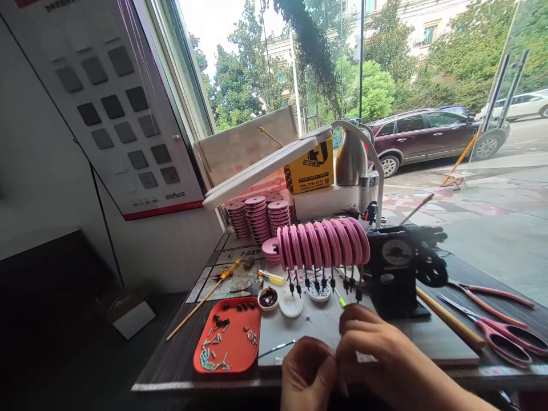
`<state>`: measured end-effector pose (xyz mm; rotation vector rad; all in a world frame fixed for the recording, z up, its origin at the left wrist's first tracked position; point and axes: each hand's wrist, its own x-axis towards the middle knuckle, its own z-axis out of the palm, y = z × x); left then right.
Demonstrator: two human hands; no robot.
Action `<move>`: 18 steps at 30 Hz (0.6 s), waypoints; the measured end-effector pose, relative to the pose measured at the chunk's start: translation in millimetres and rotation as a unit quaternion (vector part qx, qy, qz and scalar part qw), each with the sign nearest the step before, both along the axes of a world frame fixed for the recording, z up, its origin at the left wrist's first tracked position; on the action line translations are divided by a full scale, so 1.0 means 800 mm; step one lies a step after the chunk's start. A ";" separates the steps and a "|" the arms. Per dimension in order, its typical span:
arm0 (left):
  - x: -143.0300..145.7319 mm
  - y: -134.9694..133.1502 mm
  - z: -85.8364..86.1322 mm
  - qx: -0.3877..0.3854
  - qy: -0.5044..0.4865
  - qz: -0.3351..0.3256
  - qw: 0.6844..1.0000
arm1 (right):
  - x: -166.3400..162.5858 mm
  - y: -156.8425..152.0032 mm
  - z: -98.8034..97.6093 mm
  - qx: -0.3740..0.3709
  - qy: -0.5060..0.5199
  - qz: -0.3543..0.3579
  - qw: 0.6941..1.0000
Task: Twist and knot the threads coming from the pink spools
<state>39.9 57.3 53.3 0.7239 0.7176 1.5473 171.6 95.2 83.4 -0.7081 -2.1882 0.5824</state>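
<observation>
My left hand [308,374] and my right hand [372,342] meet at the table's front edge, fingertips pinched together. A thin clear line seems to run between them; its ends are hidden by the fingers. Just beyond, a row of pink line spools [323,242] sits on the shaft of a black winding machine [391,271]. Black rubber stoppers [317,285] hang below the spools on fine lines. A white dish of small silvery beads [319,293] stands under them, beside a white round lid [291,306] and a small bowl with dark bits [268,298].
An orange tray [229,337] with small parts lies left of my hands. Scissors [505,337], pliers [492,294] and a wooden handle [449,319] lie at right. Stacked pink spools [258,220] stand behind, under a white lamp [269,165]. A thin stick [201,302] lies at left.
</observation>
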 end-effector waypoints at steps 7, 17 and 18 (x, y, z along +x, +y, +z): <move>0.001 0.001 -0.003 0.036 -0.059 -0.066 0.995 | 0.000 0.004 0.001 -0.043 0.070 0.026 0.996; -0.024 -0.003 -0.004 -0.043 0.088 -0.184 0.978 | 0.008 0.002 0.015 -0.055 -0.004 0.035 0.998; -0.026 -0.003 -0.004 -0.045 0.112 -0.191 0.974 | 0.008 0.003 0.016 -0.062 -0.008 0.032 0.998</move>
